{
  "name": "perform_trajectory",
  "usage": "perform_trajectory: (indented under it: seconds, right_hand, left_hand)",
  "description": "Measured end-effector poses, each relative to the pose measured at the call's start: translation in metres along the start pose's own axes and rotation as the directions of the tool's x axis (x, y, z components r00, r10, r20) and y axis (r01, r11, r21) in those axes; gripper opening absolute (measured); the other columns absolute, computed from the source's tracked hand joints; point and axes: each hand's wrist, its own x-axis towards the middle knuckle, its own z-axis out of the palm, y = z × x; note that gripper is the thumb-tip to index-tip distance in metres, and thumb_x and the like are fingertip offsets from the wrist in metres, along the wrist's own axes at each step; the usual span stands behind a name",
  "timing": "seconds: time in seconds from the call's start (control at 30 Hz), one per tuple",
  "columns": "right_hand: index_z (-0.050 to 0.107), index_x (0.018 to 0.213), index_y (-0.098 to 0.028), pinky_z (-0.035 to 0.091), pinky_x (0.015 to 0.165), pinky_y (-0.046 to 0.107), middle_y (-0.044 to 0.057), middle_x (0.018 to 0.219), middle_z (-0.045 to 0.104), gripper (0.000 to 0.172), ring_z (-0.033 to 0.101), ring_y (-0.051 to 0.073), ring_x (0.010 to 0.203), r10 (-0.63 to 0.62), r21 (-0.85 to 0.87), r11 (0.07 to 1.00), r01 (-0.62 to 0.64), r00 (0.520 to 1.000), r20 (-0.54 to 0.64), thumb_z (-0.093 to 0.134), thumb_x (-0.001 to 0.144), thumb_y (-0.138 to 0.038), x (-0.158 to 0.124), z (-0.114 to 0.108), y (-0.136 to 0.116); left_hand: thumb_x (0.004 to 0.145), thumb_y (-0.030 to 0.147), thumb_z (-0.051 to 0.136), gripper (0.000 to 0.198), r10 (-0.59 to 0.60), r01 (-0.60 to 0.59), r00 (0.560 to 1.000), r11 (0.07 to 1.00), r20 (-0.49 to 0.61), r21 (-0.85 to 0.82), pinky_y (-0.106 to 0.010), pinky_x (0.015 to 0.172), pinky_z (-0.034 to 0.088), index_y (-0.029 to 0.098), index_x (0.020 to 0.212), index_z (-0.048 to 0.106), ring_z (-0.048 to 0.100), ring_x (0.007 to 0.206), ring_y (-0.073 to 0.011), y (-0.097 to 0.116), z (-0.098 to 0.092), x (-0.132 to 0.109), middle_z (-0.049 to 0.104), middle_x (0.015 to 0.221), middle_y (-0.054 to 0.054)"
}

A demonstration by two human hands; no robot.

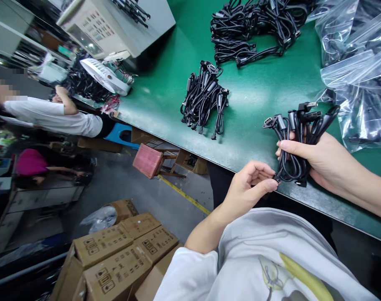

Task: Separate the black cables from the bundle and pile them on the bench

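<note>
My right hand [316,154] is wrapped round a bunch of coiled black cables [295,163], held just above the table's near edge. Metal plugs and sockets stick out at the top of the bunch. My left hand [250,184] pinches a small black connector [277,178] at the bunch's lower left end, between thumb and index finger. Farther back on the green table [165,96] lies a loose group of similar coiled cables [204,98]. A larger pile of cables [250,31] sits at the far side.
Clear plastic bags [359,96] with dark contents lie at the table's right. A beige instrument [115,25] and a white round device [101,75] stand at the left. Below are cardboard boxes [124,259] and a red stool [148,161]. Two people work at the left.
</note>
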Motion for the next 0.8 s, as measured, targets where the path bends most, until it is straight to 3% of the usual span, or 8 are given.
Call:
perform_trajectory:
  seconds: [0.8]
  right_hand:
    - [0.071, 0.073, -0.025, 0.052, 0.061, 0.028, -0.003, 0.072, 0.070, 0.031, 0.063, 0.017, 0.067, -0.014, -0.038, 0.999, 0.015, 1.000, 0.013, 0.096, 0.064, -0.041, 0.0020, -0.0026, 0.0037]
  left_hand:
    - [0.084, 0.048, 0.082, 0.040, -0.007, 0.006, 1.000, 0.998, -0.017, -0.067, -0.024, 0.068, 0.056, 0.016, 0.101, 0.064, 0.068, 0.068, -0.0117, -0.0009, 0.0002, 0.0017, 0.075, 0.085, -0.005]
